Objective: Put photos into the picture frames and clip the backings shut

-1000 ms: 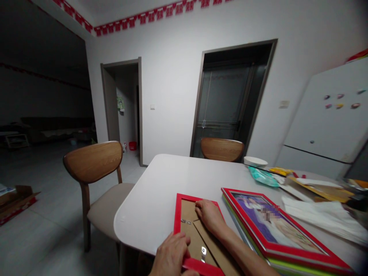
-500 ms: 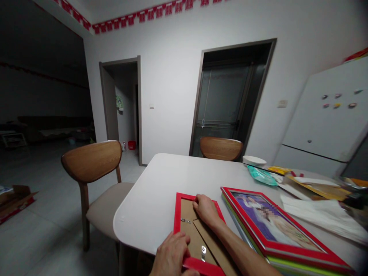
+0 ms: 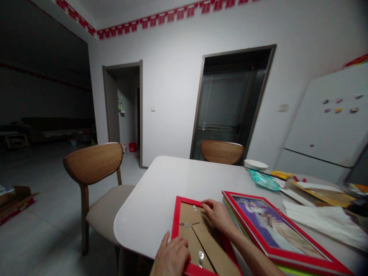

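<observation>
A red picture frame [image 3: 177, 216] lies face down on the white table [image 3: 161, 191], its brown cardboard back and small metal clips showing. My left hand [image 3: 171, 257] rests on the frame's near left corner with the fingers pressed down on the red edge. My right hand [image 3: 217, 214] lies on the cardboard back near the frame's far right corner, fingers curled toward a clip at the top edge. Whether the fingers pinch that clip is not visible.
Right of the frame, a stack of frames [image 3: 276, 234] lies face up, a red one with a photo on top. Beyond it are white paper sheets [image 3: 324, 222], a green packet [image 3: 263, 179] and a white bowl [image 3: 255, 165]. Wooden chairs [image 3: 94, 165] stand at the left and far sides.
My right hand has shifted slightly right along the frame's far edge, uncovering a clip on the cardboard. The view has tipped a little; the left hand keeps its place.
</observation>
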`<state>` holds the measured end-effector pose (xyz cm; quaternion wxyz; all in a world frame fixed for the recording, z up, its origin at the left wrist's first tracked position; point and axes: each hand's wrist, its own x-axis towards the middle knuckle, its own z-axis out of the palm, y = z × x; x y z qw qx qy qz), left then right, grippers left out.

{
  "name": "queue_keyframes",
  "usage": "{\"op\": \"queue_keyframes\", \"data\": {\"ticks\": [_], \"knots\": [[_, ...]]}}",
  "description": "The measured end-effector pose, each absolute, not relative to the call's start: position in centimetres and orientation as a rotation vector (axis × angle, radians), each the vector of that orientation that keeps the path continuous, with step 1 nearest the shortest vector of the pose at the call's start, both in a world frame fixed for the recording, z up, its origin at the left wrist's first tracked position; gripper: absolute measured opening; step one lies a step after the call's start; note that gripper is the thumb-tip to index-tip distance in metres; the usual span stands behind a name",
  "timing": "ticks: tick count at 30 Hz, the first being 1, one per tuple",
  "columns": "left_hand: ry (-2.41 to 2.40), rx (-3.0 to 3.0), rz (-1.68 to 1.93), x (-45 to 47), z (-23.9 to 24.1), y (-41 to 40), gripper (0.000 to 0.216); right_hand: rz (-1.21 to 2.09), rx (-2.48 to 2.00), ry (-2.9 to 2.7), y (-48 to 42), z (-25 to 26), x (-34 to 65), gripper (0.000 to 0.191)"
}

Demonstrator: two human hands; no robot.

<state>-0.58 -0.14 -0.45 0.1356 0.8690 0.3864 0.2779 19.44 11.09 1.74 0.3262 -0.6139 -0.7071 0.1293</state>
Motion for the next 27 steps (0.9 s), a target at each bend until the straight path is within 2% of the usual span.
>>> {"op": "queue_keyframes", "data": {"ticks": [2, 4, 9, 13, 17, 19, 24, 27], "knots": [[1.078, 2.563, 0.788, 0.5, -0.8, 0.0, 0.016, 0.355, -1.588, -1.812, 10.2, 1.5, 20.0, 0.03], [1.091, 2.572, 0.731, 1.8, -1.3, 0.2, 0.021, 0.362, -1.578, -1.773, 9.3, 1.0, 20.6, 0.032], [1.148, 2.51, 0.618, 2.7, -0.9, 0.4, 0.054, 0.558, -1.48, -1.526, 7.3, 0.9, 22.5, 0.042], [1.143, 2.249, 0.926, 1.8, 2.3, -0.4, 0.037, 0.793, -1.433, -1.256, 5.8, 2.0, 22.2, 0.05], [0.914, 1.706, 1.366, 2.1, 5.1, -1.2, 0.013, 1.023, -1.287, -1.347, 4.0, 2.5, 18.8, 0.05], [0.791, 1.485, 1.436, 2.6, 5.4, -1.2, 0.021, 0.969, -1.225, -1.434, 3.2, 2.5, 17.1, 0.049], [0.719, 1.2, 1.477, 3.2, 2.9, -0.3, 0.059, 0.731, -1.2, -1.698, 2.2, 2.1, 16.0, 0.052], [0.889, 1.199, 1.442, 2.4, 1.0, 0.2, 0.058, 0.595, -1.319, -1.871, 2.0, 1.7, 16.9, 0.053]]}}
